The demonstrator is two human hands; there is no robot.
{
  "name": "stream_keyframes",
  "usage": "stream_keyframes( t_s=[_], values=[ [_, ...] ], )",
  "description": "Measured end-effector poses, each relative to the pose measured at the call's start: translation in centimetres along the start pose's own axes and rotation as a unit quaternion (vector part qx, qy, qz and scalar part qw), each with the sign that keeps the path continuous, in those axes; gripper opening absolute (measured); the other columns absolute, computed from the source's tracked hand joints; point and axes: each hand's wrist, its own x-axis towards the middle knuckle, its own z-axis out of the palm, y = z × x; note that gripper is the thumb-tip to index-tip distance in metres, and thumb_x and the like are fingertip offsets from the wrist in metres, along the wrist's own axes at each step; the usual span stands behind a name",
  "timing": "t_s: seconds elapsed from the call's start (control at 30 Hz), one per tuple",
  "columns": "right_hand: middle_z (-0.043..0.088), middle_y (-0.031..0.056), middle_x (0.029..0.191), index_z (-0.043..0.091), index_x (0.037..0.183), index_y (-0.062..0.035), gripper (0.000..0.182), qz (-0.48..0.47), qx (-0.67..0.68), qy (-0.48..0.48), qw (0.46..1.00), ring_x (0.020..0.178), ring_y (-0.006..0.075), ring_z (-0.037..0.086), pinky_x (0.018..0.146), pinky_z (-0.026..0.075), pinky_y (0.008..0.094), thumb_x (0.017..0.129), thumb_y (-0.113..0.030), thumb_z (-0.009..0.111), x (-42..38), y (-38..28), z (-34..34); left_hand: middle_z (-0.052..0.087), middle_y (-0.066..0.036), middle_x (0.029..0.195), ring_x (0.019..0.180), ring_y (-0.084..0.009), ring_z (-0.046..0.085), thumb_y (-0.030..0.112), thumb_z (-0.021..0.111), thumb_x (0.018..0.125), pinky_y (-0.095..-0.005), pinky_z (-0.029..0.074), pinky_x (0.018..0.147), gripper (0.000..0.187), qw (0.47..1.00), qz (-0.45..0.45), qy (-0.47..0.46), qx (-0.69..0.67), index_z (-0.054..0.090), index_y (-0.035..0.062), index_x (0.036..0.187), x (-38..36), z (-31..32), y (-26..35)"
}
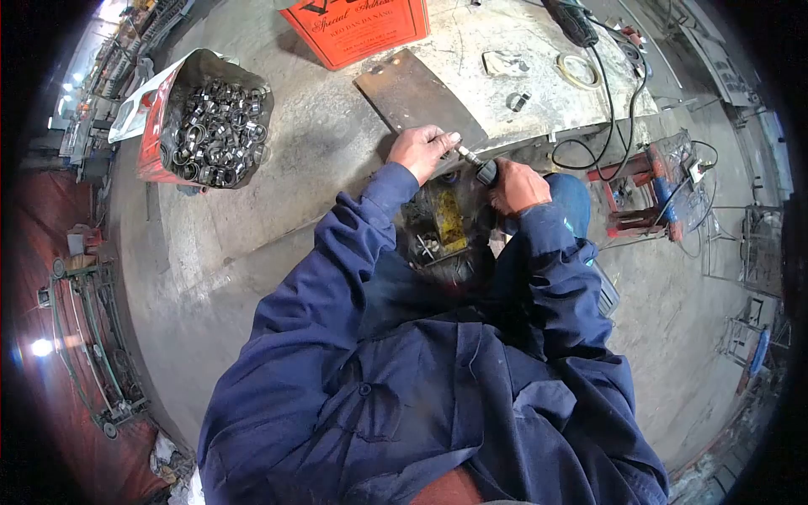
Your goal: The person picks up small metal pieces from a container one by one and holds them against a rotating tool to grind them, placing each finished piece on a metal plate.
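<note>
My left hand (pixel 421 153) is closed at the near edge of a flat dark metal plate (pixel 417 97), its thumb and fingers pinching a small piece too small to name. My right hand (pixel 518 187) is wrapped round the dark body of a hand tool (pixel 486 172), whose thin metal shaft points up and left to my left fingertips. Both hands are at the table's front edge, above my lap. On the table (pixel 311 126), left of the plate, an open red tin (pixel 153 139) holds several small metal rings (pixel 220 130).
An orange-red tin (pixel 362 34) stands behind the plate. To the right lie a tape roll (pixel 577 72), a small metal ring (pixel 518 102) and a black power tool (pixel 572 21) with a looping cable. A red metal frame (pixel 644 194) stands at the right. Below the hands is a yellow object (pixel 449 220).
</note>
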Motion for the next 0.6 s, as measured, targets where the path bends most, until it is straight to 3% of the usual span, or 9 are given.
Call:
stream_keyframes(
  t_s=[0.4,0.47,0.6],
  values=[
    [0.063,0.0209,0.088,0.059,0.094,-0.0058,0.031,-0.007,0.004,-0.014,1.0,0.089,0.039,0.059,0.074,0.048,0.0463,0.067,-0.02,0.063,0.1,0.1,0.3,0.062,-0.011,0.068,0.063,-0.0182,0.055,0.044,0.061,0.083,-0.0326,0.043,0.062,0.041,0.999,-0.017,0.009,-0.038,0.066,0.0032,0.081,-0.4,0.3,-0.5],
    [0.063,0.021,0.088,0.06,0.093,-0.0054,0.03,-0.017,0.004,-0.011,1.0,0.088,0.0388,0.059,0.073,0.048,0.0462,0.067,-0.019,0.063,0.1,0.2,0.5,0.061,0.0,0.075,0.07,-0.0068,0.049,0.031,0.06,0.088,-0.0244,0.042,0.067,0.03,1.0,-0.029,-0.006,0.007,0.065,0.0017,0.086,-0.7,0.0,-0.1],
    [0.063,0.021,0.086,0.059,0.093,-0.0054,0.031,-0.036,0.005,0.005,0.999,0.087,0.039,0.06,0.072,0.048,0.0462,0.066,-0.019,0.063,0.4,0.4,1.2,0.061,0.0,0.075,0.07,-0.0066,0.049,0.031,0.059,0.089,-0.0239,0.041,0.067,0.03,1.0,-0.021,-0.004,-0.02,0.065,0.0023,0.085,-1.1,-0.1,-0.1]
  ],
)
